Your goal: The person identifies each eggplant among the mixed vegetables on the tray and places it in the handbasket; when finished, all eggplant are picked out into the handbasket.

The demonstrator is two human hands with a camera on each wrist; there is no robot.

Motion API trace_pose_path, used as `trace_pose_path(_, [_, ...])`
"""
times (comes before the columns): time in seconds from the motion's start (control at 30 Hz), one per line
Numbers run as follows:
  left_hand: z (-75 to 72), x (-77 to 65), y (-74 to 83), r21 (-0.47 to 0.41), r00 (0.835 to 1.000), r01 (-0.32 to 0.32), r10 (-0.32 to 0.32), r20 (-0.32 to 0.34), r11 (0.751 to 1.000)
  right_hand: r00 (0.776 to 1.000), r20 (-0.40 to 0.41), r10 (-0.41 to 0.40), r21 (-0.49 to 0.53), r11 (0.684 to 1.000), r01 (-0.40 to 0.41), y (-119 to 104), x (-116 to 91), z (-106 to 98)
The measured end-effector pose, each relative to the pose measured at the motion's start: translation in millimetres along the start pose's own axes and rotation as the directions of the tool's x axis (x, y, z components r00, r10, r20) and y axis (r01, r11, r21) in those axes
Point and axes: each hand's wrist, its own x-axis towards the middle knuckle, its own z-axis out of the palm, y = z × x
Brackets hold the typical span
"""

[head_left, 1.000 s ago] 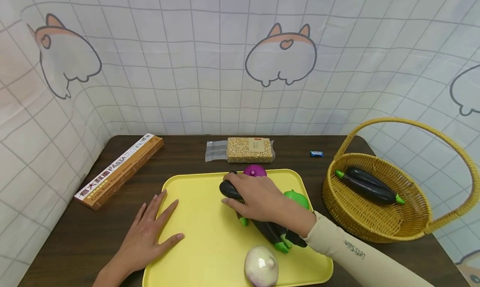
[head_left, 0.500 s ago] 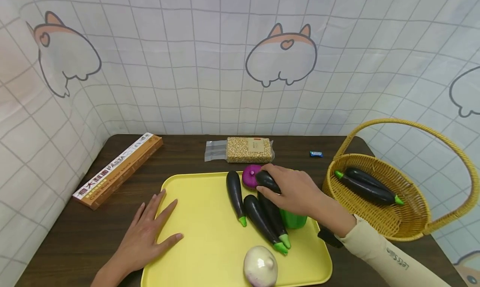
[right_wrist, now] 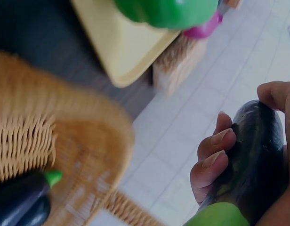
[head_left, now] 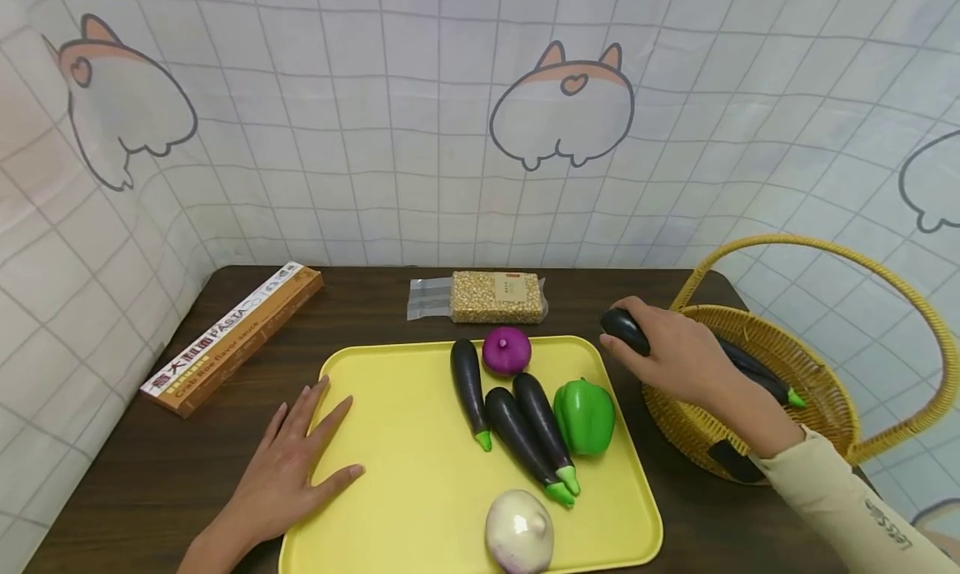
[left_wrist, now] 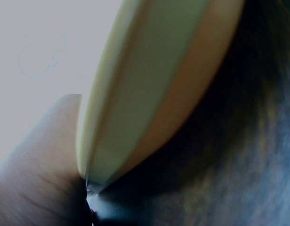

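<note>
Right hand (head_left: 671,349): fingers and thumb clamped round one black eggplant (head_left: 626,331), green cap toward the wrist; located above the tabletop, just beside the wicker basket (head_left: 675,420); hazard: glossy skin, likely to slip if the pinch slackens; hazard: upright handle (head_left: 806,241) close by, could be caught by knuckles or fruit and tip the basket; two eggplants (right_wrist: 20,200) inside, which might be bruised or rolled by a careless drop; left hand (head_left: 281,466): fingers spread, holding nothing, at the left rim of the yellow tray (head_left: 405,441); hazard: heavy pressure there could tilt it; sleeve (head_left: 847,495): lettering opening "Lets", remainder bent and uncertain; carton (head_left: 232,341): "PASTA", "Crab Roe flavor sauce", Chinese characters; grain pack (head_left: 487,299): label too small to read.
</note>
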Motion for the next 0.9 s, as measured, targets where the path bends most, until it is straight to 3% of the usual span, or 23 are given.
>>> trace_pose_path(0.37, [1.4, 0.8, -0.2, -0.002, 1.000, 0.005, -0.005, 0.005, 1.000, 0.998, -0.036, 0.060, 0.001, 0.998, -0.060, 47, -14, -23])
trace_pose_path(0.63, [0.6, 0.9, -1.3, -0.006, 1.000, 0.019, -0.019, 0.016, 1.000, 0.994, 0.038, 0.099, -0.030, 0.995, -0.097, 68, -19, -22])
trace_pose_path(0.9, [-0.1, 0.2, -0.8, -0.007, 1.000, 0.012, -0.012, 0.015, 1.000, 0.981, 0.126, 0.150, -0.107, 0.985, -0.137, 87, -25, -5])
